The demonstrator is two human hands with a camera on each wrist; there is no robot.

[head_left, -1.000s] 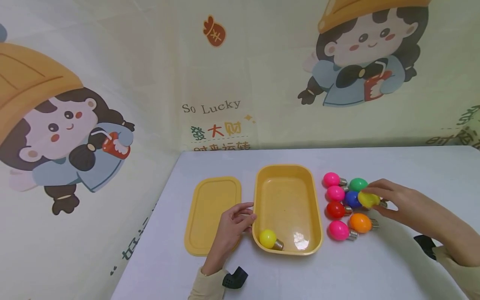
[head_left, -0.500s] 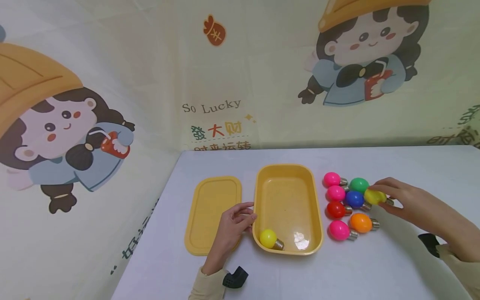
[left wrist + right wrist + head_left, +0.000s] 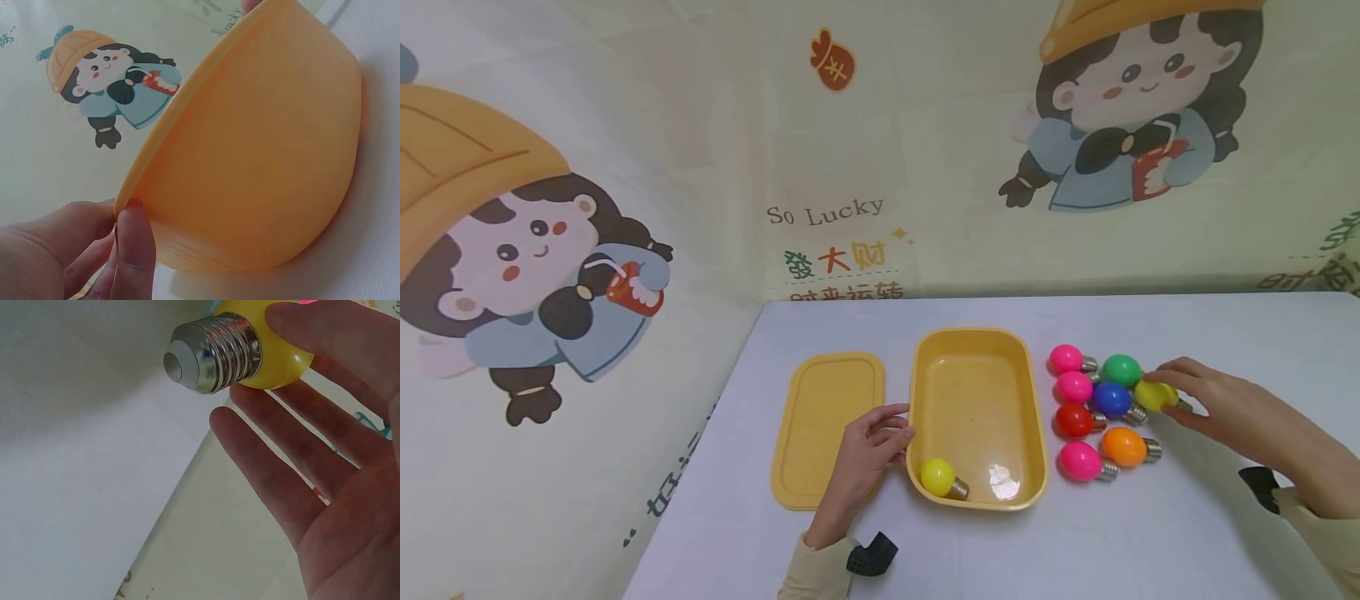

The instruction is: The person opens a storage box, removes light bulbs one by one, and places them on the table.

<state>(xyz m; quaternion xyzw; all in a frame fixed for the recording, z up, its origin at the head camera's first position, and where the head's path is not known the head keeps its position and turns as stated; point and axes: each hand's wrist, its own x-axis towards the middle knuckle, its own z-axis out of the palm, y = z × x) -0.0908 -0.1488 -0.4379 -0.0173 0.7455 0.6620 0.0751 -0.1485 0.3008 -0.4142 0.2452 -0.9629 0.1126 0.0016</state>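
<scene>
My right hand [image 3: 1228, 408] pinches a yellow light bulb [image 3: 1153, 397] by its globe, at the right end of a cluster of bulbs. In the right wrist view the bulb's silver screw base [image 3: 215, 356] points left, and the thumb [image 3: 331, 325] lies over the yellow globe. On the other side, my left hand [image 3: 867, 454] holds the left rim of a yellow plastic box [image 3: 973, 336], its thumb and fingers gripping the edge in the left wrist view. Inside the box, near its front left corner, lies another yellow bulb [image 3: 937, 477].
Beside the held bulb lie a green bulb [image 3: 1122, 370], a blue bulb [image 3: 1112, 399], an orange bulb [image 3: 1123, 447], a red bulb [image 3: 1073, 421] and several pink bulbs [image 3: 1080, 461]. A flat yellow lid [image 3: 827, 417] lies left of the box on the white table [image 3: 985, 558].
My right hand has shifted a little to the right with the yellow bulb, away from the blue one, whose base now shows. The left hand has stayed on the box rim.
</scene>
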